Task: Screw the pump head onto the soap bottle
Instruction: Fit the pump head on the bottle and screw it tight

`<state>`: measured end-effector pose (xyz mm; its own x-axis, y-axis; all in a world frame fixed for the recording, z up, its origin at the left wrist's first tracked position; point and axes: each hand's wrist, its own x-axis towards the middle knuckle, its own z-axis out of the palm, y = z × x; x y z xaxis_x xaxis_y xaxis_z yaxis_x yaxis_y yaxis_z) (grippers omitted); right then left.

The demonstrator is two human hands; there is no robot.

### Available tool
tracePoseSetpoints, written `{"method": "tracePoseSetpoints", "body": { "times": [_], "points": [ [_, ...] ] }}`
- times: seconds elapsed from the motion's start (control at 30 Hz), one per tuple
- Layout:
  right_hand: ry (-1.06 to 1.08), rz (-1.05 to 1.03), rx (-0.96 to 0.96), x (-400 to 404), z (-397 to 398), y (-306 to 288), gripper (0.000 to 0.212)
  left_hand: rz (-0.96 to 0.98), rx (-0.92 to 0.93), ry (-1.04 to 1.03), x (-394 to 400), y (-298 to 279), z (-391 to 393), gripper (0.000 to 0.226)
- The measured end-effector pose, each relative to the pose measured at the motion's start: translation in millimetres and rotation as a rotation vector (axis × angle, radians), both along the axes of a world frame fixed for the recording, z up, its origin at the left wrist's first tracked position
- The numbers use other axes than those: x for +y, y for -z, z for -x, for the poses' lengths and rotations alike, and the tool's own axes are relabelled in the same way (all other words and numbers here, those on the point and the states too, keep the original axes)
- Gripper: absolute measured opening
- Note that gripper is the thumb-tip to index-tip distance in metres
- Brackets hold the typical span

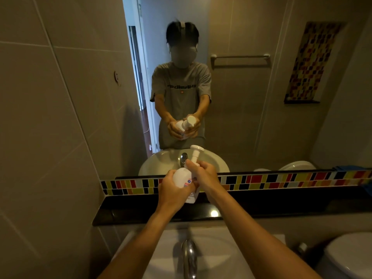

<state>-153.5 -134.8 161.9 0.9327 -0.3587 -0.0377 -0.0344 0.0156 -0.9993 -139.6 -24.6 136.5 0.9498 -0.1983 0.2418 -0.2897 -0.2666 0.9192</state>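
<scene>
Closest to me the chrome tap arches over the white basin, and both my forearms reach out above them toward the mirror. Past the basin runs the dark counter, backed by a strip of coloured tiles.

I hold the soap bottle in the air above that counter, tilted a little away from me, not resting on anything. My left hand wraps its lower body, fingers clenched across the label. My right hand is closed around the neck, grasping the collar of the pump head, whose stem and flat white top stick up above my knuckles. The collar itself is hidden under my hand, so I cannot tell how far the thread has gone; the pump sits in line with the bottle, which suggests it is at least engaged.

I judge the bottle to be thin translucent plastic, light and somewhat soft-walled; squeezing hard with the left hand could dent it or push soap up. It looks smooth and could be slick if any soap is on it, so a full wrap low on the body is the safer hold. The turning hold belongs on the collar, not the slim stem, which I expect would flex or just spin.
</scene>
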Motion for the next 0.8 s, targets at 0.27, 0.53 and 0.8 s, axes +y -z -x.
{"method": "tracePoseSetpoints", "body": {
  "times": [0.27, 0.53, 0.8],
  "points": [
    [-0.332, -0.565, 0.082, -23.9, 3.8, -7.7, 0.04, 0.461, 0.761, 0.397, 15.1, -17.9, 3.7, 0.049],
    [0.055, -0.131, 0.064, -6.2, -1.7, 0.1, 0.037, -0.176, -0.061, -0.084, -9.0, 9.3, 3.1, 0.07],
    [-0.206, -0.374, -0.025, -30.4, -2.6, -3.4, 0.028, 0.416, 0.754, 0.263, 5.3, -14.5, -1.0, 0.045]
  ]
}}
